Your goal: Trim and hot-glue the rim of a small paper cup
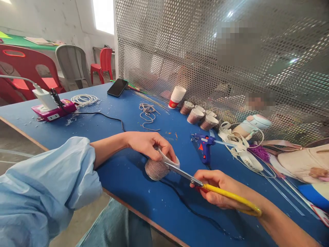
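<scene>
My left hand [151, 144] grips a paper cup [157, 168] wound with beige cord, its fingers over the rim and its thumb on the side. The cup is tilted, its white mouth turned to the right. In my right hand [218, 187] is a pair of scissors [182, 172] with yellow handles. The blades look closed and point left, their tip at the cup's rim beside my left fingers. Whether the tip touches the cup or a cord end, I cannot make out.
A blue glue gun [205, 147] stands beyond my right hand. Several cord-wrapped cups [195, 116] and a stack of paper cups [177, 97] line the mesh panel [154, 44]. Loose cord [147, 115], a phone [117, 87] and a pink power strip [53, 110] lie leftward. A black cable [190, 206] crosses the table.
</scene>
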`<state>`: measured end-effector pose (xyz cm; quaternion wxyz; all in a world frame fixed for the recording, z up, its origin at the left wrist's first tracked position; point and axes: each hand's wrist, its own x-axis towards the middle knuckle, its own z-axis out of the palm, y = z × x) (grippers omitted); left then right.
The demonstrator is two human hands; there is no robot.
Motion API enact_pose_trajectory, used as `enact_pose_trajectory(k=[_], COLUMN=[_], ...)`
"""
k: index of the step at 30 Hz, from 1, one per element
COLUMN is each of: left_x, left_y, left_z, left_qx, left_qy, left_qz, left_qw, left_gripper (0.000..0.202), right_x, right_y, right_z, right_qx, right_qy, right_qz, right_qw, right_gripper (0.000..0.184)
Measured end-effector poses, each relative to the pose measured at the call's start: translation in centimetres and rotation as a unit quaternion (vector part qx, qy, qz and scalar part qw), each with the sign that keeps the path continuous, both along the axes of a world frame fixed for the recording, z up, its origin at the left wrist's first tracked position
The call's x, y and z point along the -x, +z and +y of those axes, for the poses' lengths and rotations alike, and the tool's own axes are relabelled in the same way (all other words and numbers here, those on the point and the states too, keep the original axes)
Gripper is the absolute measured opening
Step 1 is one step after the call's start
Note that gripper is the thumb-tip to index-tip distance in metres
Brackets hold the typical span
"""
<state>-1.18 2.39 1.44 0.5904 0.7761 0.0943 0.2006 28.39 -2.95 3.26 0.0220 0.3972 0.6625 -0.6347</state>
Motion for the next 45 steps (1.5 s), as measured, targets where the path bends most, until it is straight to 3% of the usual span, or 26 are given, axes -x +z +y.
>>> enact_pose_trajectory(k=[5,11,15,22,28,31,35,39,45], left_x=[0.1,0.2,0.2,0.2,0.1,0.2,0.3,0.3,0.3], left_y=[0.3,0.4,0.4,0.4,0.5,0.6,0.5,0.4,0.7], left_z=[-0.2,-0.2,-0.4,-0.4,-0.4,-0.3,0.0,0.3,0.0], left_qx=[-0.019,-0.036,-0.038,-0.052,-0.047,-0.042,-0.014,-0.009,-0.047], left_qy=[-0.009,-0.012,-0.014,-0.020,-0.005,-0.003,-0.007,0.003,0.035], left_qz=[0.016,0.011,0.013,0.033,0.040,0.035,0.028,0.024,0.032], left_qw=[1.000,0.999,0.999,0.998,0.998,0.998,0.999,1.000,0.998], left_gripper=[0.017,0.017,0.017,0.017,0.014,0.008,0.010,0.016,0.015], right_x=[0.3,1.0,1.1,1.1,1.4,0.9,0.1,0.0,0.2], right_y=[1.0,2.4,2.4,2.3,3.0,3.2,2.6,1.7,0.7], right_z=[0.6,0.7,0.9,0.9,-0.1,-0.5,-0.9,-1.3,-2.6], right_qx=[-0.049,-0.027,-0.030,-0.088,-0.187,-0.206,-0.187,-0.109,0.004], right_qy=[0.036,0.047,0.052,0.081,0.104,0.096,0.063,0.023,-0.042], right_qz=[-0.020,-0.079,-0.083,-0.092,-0.233,-0.240,-0.171,-0.067,-0.015], right_qw=[0.998,0.995,0.995,0.988,0.949,0.944,0.965,0.992,0.999], right_gripper=[0.054,0.059,0.060,0.044,0.042,0.046,0.053,0.059,0.066])
